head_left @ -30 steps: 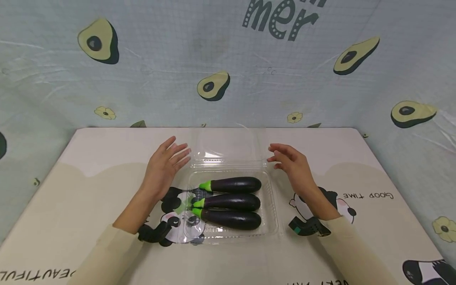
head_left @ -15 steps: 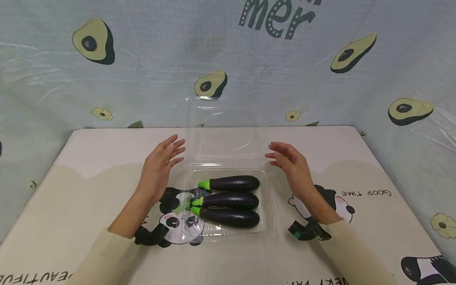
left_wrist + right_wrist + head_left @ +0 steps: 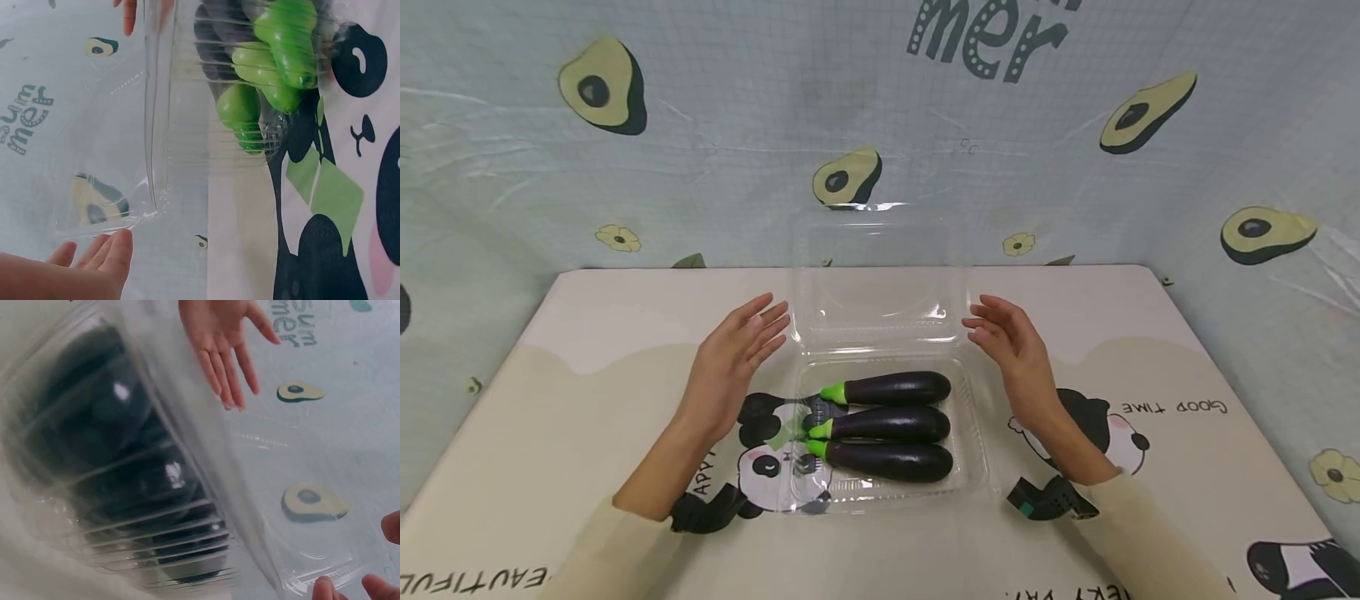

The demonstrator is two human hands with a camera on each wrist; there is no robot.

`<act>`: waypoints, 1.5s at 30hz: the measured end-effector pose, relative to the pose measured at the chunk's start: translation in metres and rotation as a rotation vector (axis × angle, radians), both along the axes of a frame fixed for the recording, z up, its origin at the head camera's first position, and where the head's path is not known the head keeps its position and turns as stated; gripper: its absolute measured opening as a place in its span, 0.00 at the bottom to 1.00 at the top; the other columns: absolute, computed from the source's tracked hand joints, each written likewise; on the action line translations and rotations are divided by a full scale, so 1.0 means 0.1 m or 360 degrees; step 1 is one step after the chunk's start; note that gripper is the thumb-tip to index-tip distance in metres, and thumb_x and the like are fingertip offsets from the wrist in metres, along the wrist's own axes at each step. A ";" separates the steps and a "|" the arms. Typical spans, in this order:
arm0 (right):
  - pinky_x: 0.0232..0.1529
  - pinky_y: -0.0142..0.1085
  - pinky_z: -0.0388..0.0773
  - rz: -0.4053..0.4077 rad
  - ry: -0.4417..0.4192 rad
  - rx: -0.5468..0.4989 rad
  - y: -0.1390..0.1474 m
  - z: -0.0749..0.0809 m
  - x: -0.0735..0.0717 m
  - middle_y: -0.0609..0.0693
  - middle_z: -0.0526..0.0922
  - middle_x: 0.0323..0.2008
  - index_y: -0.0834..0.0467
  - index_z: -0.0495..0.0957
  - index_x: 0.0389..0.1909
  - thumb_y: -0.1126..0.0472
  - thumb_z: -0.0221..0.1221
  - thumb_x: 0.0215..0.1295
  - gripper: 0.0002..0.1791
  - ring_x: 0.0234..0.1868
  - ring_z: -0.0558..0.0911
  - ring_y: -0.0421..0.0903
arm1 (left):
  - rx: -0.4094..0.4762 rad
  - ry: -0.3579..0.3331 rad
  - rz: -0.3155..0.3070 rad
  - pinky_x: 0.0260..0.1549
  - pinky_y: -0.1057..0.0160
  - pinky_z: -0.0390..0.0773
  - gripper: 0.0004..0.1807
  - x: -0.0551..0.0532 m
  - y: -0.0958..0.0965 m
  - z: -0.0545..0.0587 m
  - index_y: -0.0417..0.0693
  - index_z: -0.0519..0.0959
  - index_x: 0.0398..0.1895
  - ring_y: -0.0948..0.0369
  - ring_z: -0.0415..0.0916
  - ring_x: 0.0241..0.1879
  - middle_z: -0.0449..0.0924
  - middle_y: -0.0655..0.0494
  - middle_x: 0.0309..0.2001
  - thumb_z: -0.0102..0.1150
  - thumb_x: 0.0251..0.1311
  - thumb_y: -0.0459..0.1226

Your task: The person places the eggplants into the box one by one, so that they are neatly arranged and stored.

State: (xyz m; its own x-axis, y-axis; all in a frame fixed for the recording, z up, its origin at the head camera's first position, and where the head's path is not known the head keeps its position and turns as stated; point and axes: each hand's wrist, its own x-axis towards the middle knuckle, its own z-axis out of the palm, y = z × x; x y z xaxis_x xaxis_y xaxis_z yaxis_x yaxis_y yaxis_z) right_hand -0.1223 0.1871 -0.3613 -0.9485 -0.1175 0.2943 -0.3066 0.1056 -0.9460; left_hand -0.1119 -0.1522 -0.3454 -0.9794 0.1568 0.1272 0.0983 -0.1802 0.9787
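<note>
A clear plastic clamshell box (image 3: 973, 467) stands on the table with three dark purple eggplants (image 3: 891, 425) side by side in its base, green stem ends to the left. Its hinged lid (image 3: 880, 292) is raised at the back. My left hand (image 3: 722, 362) is beside the lid's left side, fingers extended and holding nothing; in the left wrist view its fingertips (image 3: 119, 240) are close to the lid's edge, and contact is unclear. To the right of the lid my right hand (image 3: 1018, 358) hovers with relaxed, slightly bent fingers and nothing in its grasp.
The pale table (image 3: 602, 400) carries printed pandas and lettering. Behind it hangs a grey-blue sheet (image 3: 730, 167) with avocado prints, close beyond the lid. A black strap device (image 3: 707, 508) is on the left wrist, another one (image 3: 1048, 498) on the right.
The lid's far edge now shows higher in the head view than a second ago. My left hand has drawn slightly left, away from the lid. The eggplants have stayed in place.
</note>
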 end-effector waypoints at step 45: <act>0.61 0.37 0.67 0.0219 0.0297 -0.0082 0.03 -0.04 0.13 0.71 0.61 0.54 0.61 0.48 0.74 0.75 0.44 0.67 0.35 0.59 0.74 0.55 | -0.0163 0.0308 -0.0010 0.62 0.70 0.60 0.31 0.14 0.11 -0.06 0.40 0.50 0.74 0.47 0.54 0.69 0.57 0.41 0.64 0.43 0.70 0.32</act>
State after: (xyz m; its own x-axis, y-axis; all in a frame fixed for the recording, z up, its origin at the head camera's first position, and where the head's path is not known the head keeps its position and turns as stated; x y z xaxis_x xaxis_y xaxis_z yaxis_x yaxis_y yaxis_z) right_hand -0.1091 0.1896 -0.3650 -0.8533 -0.2219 0.4718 -0.4846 0.0037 -0.8747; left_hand -0.0978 -0.1417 -0.3510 -0.9373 0.1846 0.2956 0.2850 -0.0821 0.9550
